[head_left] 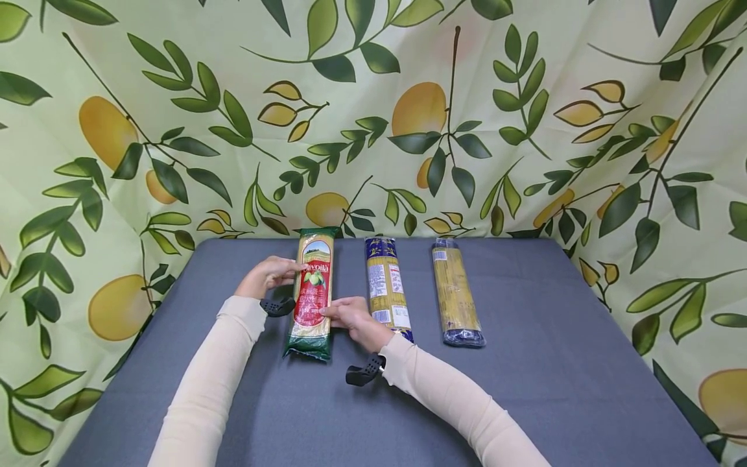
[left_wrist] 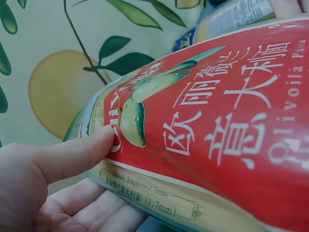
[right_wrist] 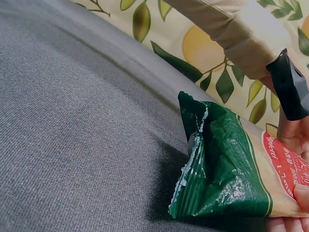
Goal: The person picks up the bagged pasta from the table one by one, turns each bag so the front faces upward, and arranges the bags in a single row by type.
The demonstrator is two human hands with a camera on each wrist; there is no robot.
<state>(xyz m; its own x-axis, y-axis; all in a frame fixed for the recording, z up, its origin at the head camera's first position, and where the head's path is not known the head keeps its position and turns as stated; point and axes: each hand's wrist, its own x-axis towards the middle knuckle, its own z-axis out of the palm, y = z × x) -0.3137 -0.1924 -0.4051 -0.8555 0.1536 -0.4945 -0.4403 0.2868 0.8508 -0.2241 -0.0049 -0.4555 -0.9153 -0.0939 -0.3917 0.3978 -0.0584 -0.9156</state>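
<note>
A spaghetti packet [head_left: 313, 305] with a red label and green ends is held between both hands at the left of the table. My left hand [head_left: 270, 275] grips its left edge, thumb on the front and fingers underneath, as the left wrist view of the packet [left_wrist: 193, 121] shows. On the opposite edge, lower down, my right hand [head_left: 363, 324] pinches it with the thumb on the label. The crimped green end of the packet [right_wrist: 227, 164] is raised a little over the cloth in the right wrist view, casting a shadow.
Just right of the hands lies a blue-ended spaghetti packet [head_left: 386, 285], its lower end partly hidden by the right wrist. Farther right is another clear-wrapped packet [head_left: 457, 292]. A grey cloth [head_left: 525, 389] covers the table; a leaf-patterned curtain [head_left: 373, 97] hangs behind.
</note>
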